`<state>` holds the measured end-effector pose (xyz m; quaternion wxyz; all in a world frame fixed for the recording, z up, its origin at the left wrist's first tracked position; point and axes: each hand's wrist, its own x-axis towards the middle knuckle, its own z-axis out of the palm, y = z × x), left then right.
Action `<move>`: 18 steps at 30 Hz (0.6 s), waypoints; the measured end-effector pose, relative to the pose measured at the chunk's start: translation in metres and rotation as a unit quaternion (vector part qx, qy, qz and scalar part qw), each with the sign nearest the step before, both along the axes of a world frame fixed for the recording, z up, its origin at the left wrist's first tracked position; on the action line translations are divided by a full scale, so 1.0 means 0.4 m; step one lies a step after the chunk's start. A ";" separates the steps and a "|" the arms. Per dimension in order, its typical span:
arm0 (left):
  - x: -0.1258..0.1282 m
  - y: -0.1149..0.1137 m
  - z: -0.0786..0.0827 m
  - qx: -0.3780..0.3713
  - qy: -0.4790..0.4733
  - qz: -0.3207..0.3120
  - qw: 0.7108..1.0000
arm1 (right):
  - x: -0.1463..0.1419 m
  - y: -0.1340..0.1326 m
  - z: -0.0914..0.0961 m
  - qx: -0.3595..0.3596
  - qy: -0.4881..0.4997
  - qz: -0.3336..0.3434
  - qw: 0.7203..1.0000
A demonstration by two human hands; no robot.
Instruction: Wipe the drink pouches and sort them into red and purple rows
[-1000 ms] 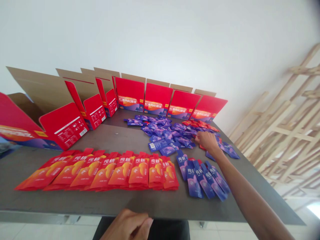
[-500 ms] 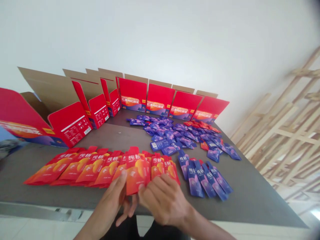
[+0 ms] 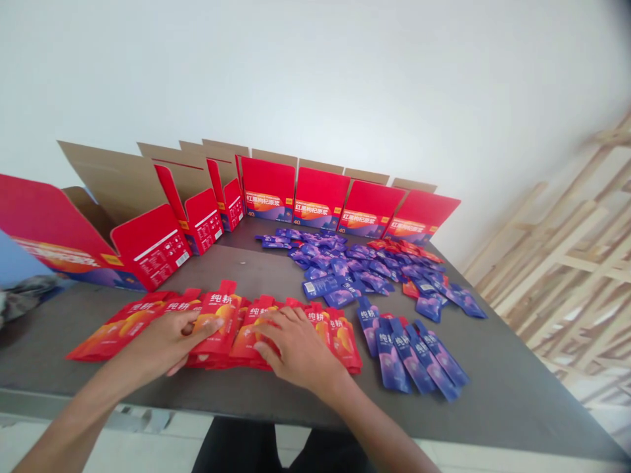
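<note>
A row of overlapping red pouches with orange fruit prints lies along the front of the table. My left hand is closed on one red pouch over the row's left half, thumb across its face and the other fingers partly hidden behind. My right hand rests with fingers apart and slightly bent on the middle of the row, touching a red pouch. Just right of the row, several purple pouches lie fanned out, with a bit of red showing beneath them.
Red cartons with raised flaps stand along the left and back of the grey table. A loose heap of purple pouches lies before the back cartons, with some red pouches among them. Wooden racks stand at the right.
My left hand has moved left with a red pouch, from the middle to the left half of the row. My right hand has loosened its curled fingers and spread them over the pouches.
</note>
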<state>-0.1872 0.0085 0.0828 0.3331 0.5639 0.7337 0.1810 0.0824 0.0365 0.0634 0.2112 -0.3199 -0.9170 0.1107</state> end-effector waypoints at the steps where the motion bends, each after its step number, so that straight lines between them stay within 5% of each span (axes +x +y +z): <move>1: -0.006 0.008 -0.009 0.000 0.003 -0.012 1.000 | -0.002 0.001 -0.007 -0.004 -0.002 0.004 1.000; 7: -0.025 0.018 -0.062 -0.026 -0.002 -0.062 0.998 | -0.007 0.002 -0.002 -0.014 -0.012 0.003 1.000; 18: -0.014 -0.017 -0.020 -0.016 0.063 -0.005 0.998 | 0.001 -0.002 0.010 -0.008 -0.007 0.008 1.000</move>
